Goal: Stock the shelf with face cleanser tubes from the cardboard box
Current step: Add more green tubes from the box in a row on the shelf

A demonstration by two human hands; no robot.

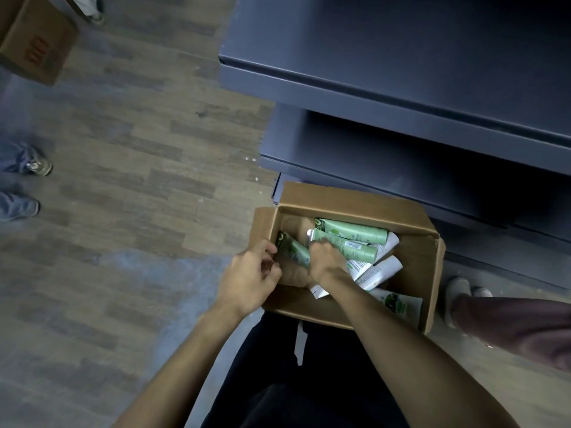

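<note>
Gripping glossy green tubes (355, 244) inside creased cardboard box (411, 220): left hand (250, 279) on one, right hand (324, 261) on another.

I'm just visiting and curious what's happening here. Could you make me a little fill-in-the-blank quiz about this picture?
1. Both hands reach into an open ____ box on the floor.
2. The left hand pinches a tube whose colour is ____.
3. The right hand is down among the tubes, and the grey shelves above the box hold ____ tubes so far.

Missing words: cardboard; green; no
</note>
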